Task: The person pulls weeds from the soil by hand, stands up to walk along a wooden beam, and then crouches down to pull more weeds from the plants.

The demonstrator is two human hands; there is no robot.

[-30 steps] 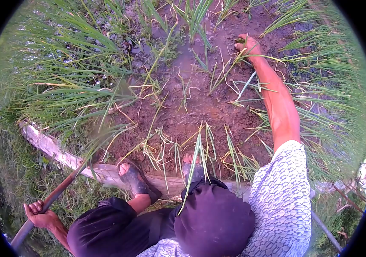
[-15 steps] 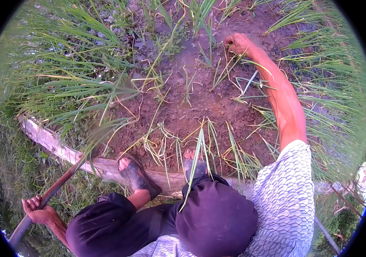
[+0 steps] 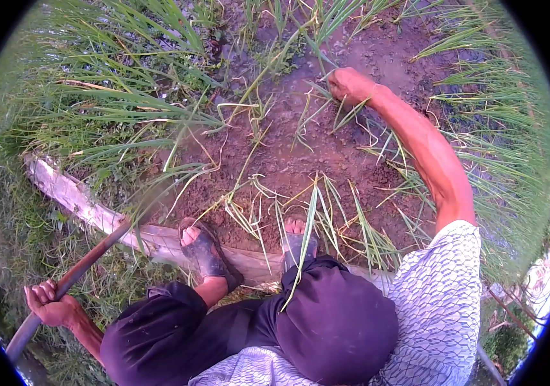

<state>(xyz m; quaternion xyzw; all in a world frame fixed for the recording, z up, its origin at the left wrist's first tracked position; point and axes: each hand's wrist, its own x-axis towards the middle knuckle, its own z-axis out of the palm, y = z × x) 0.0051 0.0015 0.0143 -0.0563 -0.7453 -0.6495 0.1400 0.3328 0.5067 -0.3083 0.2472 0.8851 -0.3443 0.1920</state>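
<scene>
Fingers of right hand half-hidden; handle cropped.

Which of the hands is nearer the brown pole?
Left. The left hand grips the brown pole; the right hand is well away, over the muddy soil.

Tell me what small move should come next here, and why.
Probably ease the right hand up, clear of the green stalks close beside it: it is curled over the wet mud, and whether it grips anything is hidden. The left hand is closed around the wooden handle, so seems not free to part the stalks.
</scene>
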